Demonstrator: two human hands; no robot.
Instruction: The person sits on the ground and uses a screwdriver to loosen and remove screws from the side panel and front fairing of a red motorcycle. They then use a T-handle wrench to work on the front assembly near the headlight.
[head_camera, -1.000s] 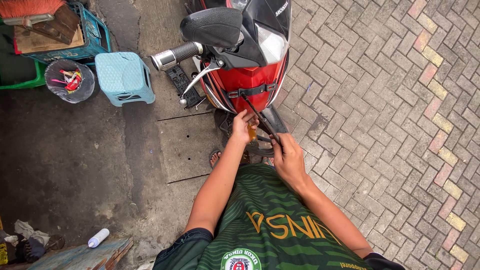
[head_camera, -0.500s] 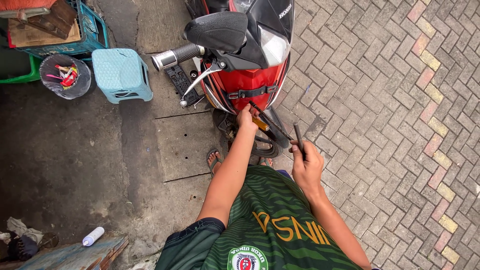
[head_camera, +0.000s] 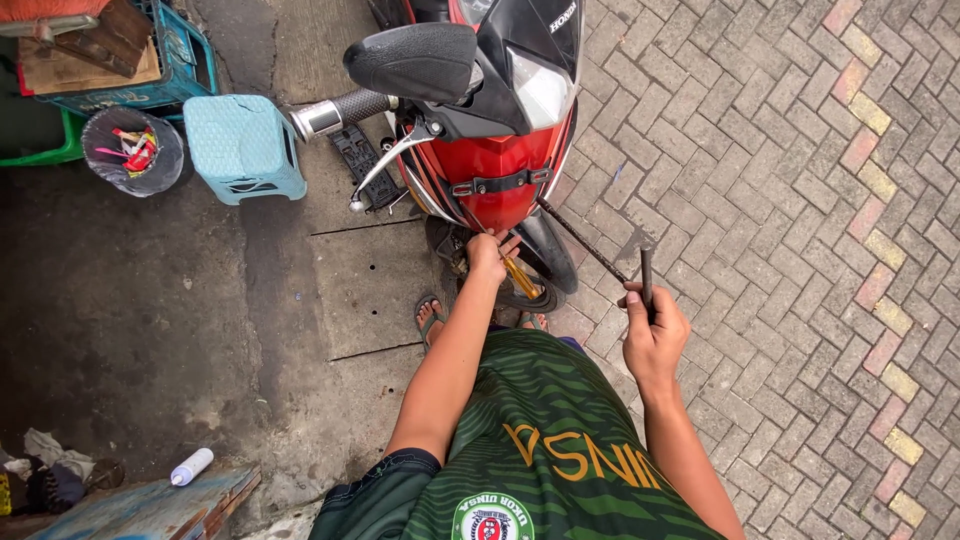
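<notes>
Head view: long dark rod (head_camera: 585, 243) is clamped in the right hand (head_camera: 652, 335) at its bent end, with the far tip seated under the red fairing (head_camera: 490, 165) beside the front wheel (head_camera: 545, 262). Left hand (head_camera: 488, 252) is closed at the gold fork leg (head_camera: 520, 277); what its grip holds cannot be told. Rod is best kept in line with its hole and the fork steadied. Rod is thin, rigid metal; fairing is glossy plastic; paving bricks (head_camera: 800, 200) are rough.

A roadside motorcycle repair spot outdoors: a red motorcycle (head_camera: 490, 150) stands where brick paving (head_camera: 800, 200) meets stained concrete (head_camera: 150, 320), with a low plastic stool (head_camera: 243, 148) and cluttered crates (head_camera: 110, 60) far left.
</notes>
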